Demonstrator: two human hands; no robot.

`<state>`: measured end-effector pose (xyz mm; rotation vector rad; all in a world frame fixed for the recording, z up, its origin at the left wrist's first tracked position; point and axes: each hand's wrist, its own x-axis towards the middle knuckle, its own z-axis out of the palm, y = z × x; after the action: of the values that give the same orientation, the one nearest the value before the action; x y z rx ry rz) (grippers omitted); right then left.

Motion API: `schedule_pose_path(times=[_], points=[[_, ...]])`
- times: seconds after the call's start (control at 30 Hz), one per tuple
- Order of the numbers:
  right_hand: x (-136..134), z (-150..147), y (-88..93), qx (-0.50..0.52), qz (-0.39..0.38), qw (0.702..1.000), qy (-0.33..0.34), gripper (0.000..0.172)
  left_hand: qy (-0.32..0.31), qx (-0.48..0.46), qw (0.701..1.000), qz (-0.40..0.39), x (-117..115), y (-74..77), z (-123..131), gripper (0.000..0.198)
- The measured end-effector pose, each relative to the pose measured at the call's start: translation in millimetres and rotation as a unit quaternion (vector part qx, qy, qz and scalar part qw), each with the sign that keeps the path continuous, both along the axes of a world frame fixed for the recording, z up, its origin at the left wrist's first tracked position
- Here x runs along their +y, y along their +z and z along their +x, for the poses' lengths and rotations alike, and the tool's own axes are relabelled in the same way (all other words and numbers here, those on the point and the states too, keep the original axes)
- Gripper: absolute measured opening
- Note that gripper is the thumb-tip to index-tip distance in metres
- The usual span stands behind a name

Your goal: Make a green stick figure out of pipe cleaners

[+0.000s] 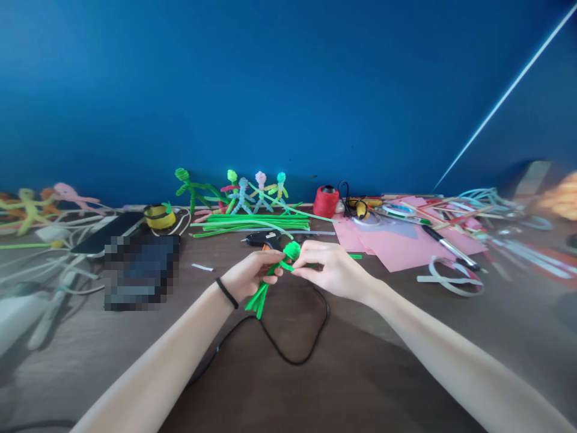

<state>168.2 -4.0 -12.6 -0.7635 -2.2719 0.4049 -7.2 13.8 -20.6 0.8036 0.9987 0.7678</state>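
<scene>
Thing in hand: a green pipe-cleaner figure (280,269), held between both hands just above the worktop (360,361), near the middle of the view. It has a coiled round head at the top and loose green strands hanging down to the lower left.

Left hand (250,273): grip closed around the middle of the figure, with the fingers curled over the twisted part and the strands coming out below the palm. A black band (226,293) sits on the wrist.

Right hand (331,267): grip pinched shut with thumb and fingertips on the figure just under the head, touching the left hand's fingers.

Handling: probably very light, fuzzy and easy to hold. The wire core should bend readily and keep its bend, so a hard squeeze could deform it. The twisted middle looks like the firmest place to hold, and the loose ends the weakest.

Just behind: a glue gun (264,239) lies on the worktop. A black cord (293,349) loops below the hands.

Further back: a bundle of straight green pipe cleaners (252,224). Behind it, a row of small coloured figures (252,195) stands at the blue wall (288,90).

Right side: a red spool (326,201), pink paper sheets (387,240) and a black marker (446,246).

Left side: a yellow roll (159,216), a dark phone (108,231) and more figures lying flat.

Hard to make out: the hands cover the figure's middle, so I cannot tell how the strands are joined. A pixelated block (139,270) hides whatever is there. Both edges of the view are blurred and stretched, and the clutter at the far right is indistinct.
</scene>
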Motion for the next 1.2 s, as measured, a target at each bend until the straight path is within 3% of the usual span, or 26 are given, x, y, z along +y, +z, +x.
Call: schedule_pose_path(times=[0.2,0.37,0.6,0.9,1.2], points=[[1.2,-1.4,-3.1,-0.01,-0.052,0.998,0.018,0.009,-0.026,-0.061,0.997,0.028,2.2,-1.0,-4.2,0.009],[7.5,2.4,-9.0,-0.018,-0.104,0.994,-0.01,0.01,-0.015,-0.076,0.997,0.016,-3.4,6.2,-4.5,0.006],[17.5,5.5,-18.5,0.002,-0.153,0.988,-0.028,0.011,-0.052,-0.063,0.997,0.016,-7.9,6.1,-0.1,0.007],[19.1,13.2,-18.5,-0.019,-0.221,0.974,-0.035,0.026,-0.093,0.022,0.995,0.028,-9.1,7.2,0.7,0.004],[31.1,26.6,-20.0,-0.055,-0.298,0.953,0.016,0.017,-0.152,0.057,0.984,0.067,-8.5,11.4,-2.2,0.021]])
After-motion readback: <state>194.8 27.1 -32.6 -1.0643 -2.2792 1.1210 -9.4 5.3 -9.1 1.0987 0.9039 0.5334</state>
